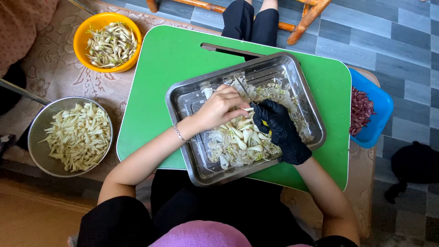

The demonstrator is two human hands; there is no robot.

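Your bare left hand [222, 107] pinches a pale bulb [248, 110], grip closed on it, right over the steel tray [183, 98] on the green bench [155, 82]. Your gloved right hand [280, 130] is curled shut around something yellow; can't tell what. Around you: orange bowl [82, 32] far left, metal strainer [39, 123] near left, blue tub [382, 110] right.

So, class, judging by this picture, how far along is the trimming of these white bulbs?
Done: the round metal strainer holds a heap of cleaned white pieces, and the orange plastic bowl holds trimmed scraps. In hand: the bare left hand and black-gloved right hand work one white stalk over the rectangular steel tray. Left: a pile of bulbs in that tray.
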